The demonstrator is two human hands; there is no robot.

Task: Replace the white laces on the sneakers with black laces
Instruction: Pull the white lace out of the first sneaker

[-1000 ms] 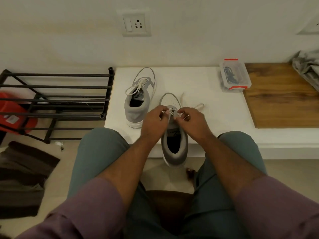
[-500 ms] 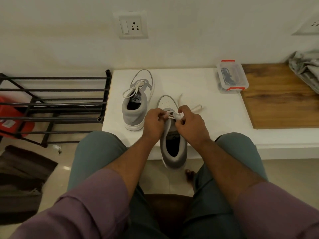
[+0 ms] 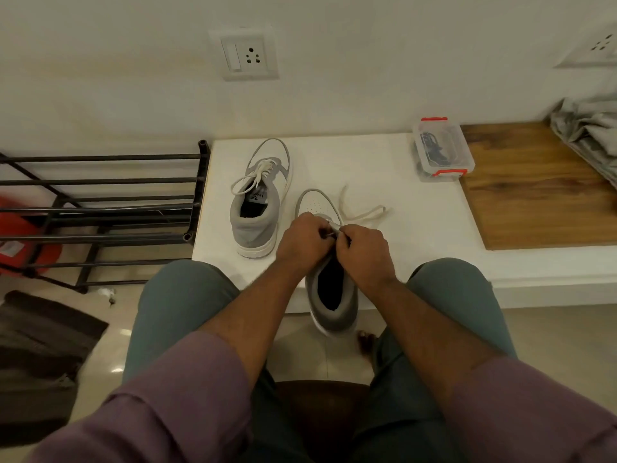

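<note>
Both hands work the near sneaker [image 3: 330, 292], whose heel overhangs the surface [image 3: 384, 162] edge: left hand [image 3: 302, 240] and right hand [image 3: 362, 250] pinch its white lace [image 3: 362, 213] at the eyelets. Tugging hard could drag it off. Black laces [image 3: 434, 150] wait in the box [image 3: 442, 148].

1. A black metal rack [image 3: 110, 208] stands left of the white ledge [image 3: 417, 222]
2. A red tub [image 3: 31, 242] sits behind the rack's bars
3. A dark mat [image 3: 40, 349] lies on the floor, lower left
4. A wooden board [image 3: 541, 192] lies at the ledge's right
5. Grey cloth [image 3: 591, 128] is bunched at its far corner
6. A wall socket [image 3: 245, 55] is above
</note>
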